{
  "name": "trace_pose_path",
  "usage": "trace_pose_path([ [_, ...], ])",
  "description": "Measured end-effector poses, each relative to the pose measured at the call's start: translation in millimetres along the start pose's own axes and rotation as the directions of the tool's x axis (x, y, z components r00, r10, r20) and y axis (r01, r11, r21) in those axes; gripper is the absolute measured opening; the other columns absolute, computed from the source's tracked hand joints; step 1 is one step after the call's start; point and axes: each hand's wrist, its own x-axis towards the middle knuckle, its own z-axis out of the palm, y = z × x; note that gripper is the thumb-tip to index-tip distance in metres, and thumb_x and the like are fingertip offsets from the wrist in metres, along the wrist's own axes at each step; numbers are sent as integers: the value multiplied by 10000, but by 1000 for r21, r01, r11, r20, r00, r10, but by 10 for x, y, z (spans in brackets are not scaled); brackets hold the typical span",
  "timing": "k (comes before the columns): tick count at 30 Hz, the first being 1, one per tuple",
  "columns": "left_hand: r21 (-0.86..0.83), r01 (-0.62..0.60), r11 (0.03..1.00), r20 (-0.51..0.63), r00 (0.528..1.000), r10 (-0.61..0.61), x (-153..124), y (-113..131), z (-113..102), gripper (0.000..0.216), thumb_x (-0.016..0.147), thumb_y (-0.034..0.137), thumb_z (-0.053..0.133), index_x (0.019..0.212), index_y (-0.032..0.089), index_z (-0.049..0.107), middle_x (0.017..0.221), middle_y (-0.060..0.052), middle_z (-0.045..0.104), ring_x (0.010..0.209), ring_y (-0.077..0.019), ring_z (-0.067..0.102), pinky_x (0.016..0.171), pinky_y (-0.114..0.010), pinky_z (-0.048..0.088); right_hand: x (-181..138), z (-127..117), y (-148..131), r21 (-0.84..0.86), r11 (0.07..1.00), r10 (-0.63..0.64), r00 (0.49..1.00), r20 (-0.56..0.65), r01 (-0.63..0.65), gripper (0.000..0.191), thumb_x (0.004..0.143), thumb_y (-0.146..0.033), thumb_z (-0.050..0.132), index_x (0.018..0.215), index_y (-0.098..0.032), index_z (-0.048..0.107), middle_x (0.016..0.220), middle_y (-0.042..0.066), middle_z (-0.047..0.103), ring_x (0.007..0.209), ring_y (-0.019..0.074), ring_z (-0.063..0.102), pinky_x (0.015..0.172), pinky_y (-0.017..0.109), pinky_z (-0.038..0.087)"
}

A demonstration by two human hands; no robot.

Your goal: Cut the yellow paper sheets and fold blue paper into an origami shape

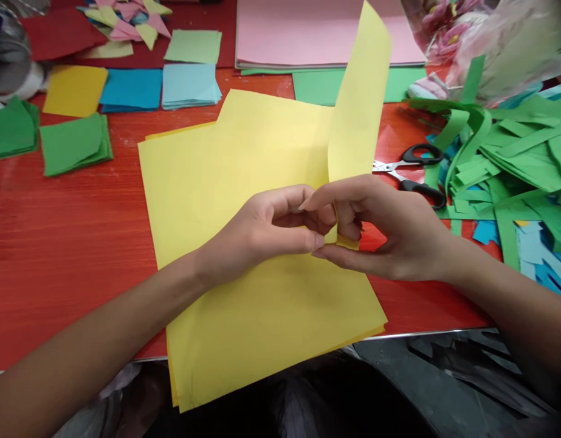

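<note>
My left hand (262, 231) and my right hand (380, 228) meet above a stack of yellow paper sheets (244, 304) on the red table. Both hands pinch the lower end of a tall yellow paper strip (360, 103), which stands upright and curls at its top. The fingers of each hand are closed on the strip's bottom edge, thumb against forefinger. The yellow stack overhangs the table's front edge toward me.
Black-handled scissors (414, 173) lie just right of my hands. A heap of green paper strips (508, 158) fills the right side. Green (75, 143), blue (132, 90), light blue (189, 85) and yellow squares (75, 90) lie at the back left. Pink sheets (307, 30) lie at the back.
</note>
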Motion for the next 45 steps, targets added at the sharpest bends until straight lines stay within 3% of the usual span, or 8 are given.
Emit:
trace_pose_path([
  [9, -98, -17, 995, -10, 1000, 16, -3, -3, 23, 94, 814, 126, 574, 881, 191, 585, 853, -22, 596, 814, -156, 621, 738, -306, 544, 2, 40, 9, 109, 992, -55, 997, -49, 60, 361, 828, -61, 510, 1149, -212, 439, 711, -42, 412, 555, 73, 400, 467, 202, 377],
  [13, 162, -155, 975, -152, 972, 180, 23, 14, -26, 262, 820, 234, 622, 1066, 267, 539, 909, -8, 562, 848, -150, 594, 751, -297, 533, -4, -1, -27, 271, 961, -41, 998, -50, 53, 320, 882, -19, 388, 1154, -182, 434, 703, -49, 352, 556, 56, 369, 484, 171, 378],
  [18, 774, -244, 585, -83, 876, 475, 43, 97, -103, 260, 826, 426, 621, 1048, 293, 586, 1084, -50, 506, 1079, -217, 484, 916, -388, 458, 12, -165, -148, 633, 769, 116, 993, 1, -90, 188, 923, -115, 430, 1068, -208, 503, 602, -73, 276, 450, 38, 326, 387, 139, 284],
  [23, 925, -202, 322, -80, 724, 685, 25, 234, -137, 206, 827, 469, 599, 916, 284, 619, 1156, -59, 468, 1166, -271, 409, 987, -483, 359, 85, -294, -210, 791, 610, 333, 919, -210, -40, 82, 843, -135, 504, 889, -201, 518, 558, -98, 227, 380, 17, 152, 328, 118, 159],
  [28, 945, -167, 281, -128, 602, 788, 31, 356, -288, 306, 725, 505, 697, 857, 248, 598, 1159, -40, 480, 1209, -277, 368, 1025, -467, 286, 126, -395, -141, 663, 738, 456, 817, -354, -125, 108, 861, -264, 465, 873, -197, 548, 512, -126, 143, 338, -18, 73, 406, 149, 76],
  [32, 939, -165, 303, -139, 623, 770, 9, 426, -352, 237, 803, 465, 644, 801, 236, 583, 958, -8, 589, 1004, -208, 507, 944, -446, 331, 140, -444, -44, 582, 796, 479, 762, -436, -167, 203, 915, -284, 401, 902, -208, 588, 524, -123, 218, 346, -7, 141, 445, 185, 155],
  [40, 940, -175, 293, -138, 590, 796, 48, 324, -360, 255, 842, 431, 610, 692, 242, 530, 643, 40, 580, 623, -153, 470, 819, -419, 314, 132, -421, 74, 521, 845, 108, 917, -385, 120, 477, 694, -428, 766, 1079, -164, 668, 877, 51, 671, 804, 160, 615, 723, 287, 477],
  [45, 929, -172, 327, -178, 568, 804, 61, 286, -347, 285, 806, 464, 637, 676, 243, 513, 625, 29, 567, 613, -168, 459, 813, -429, 317, 61, -434, -18, 380, 914, 60, 882, -468, 139, 579, 700, -668, 628, 981, -168, 706, 914, 84, 701, 818, 218, 642, 711, 348, 511],
])
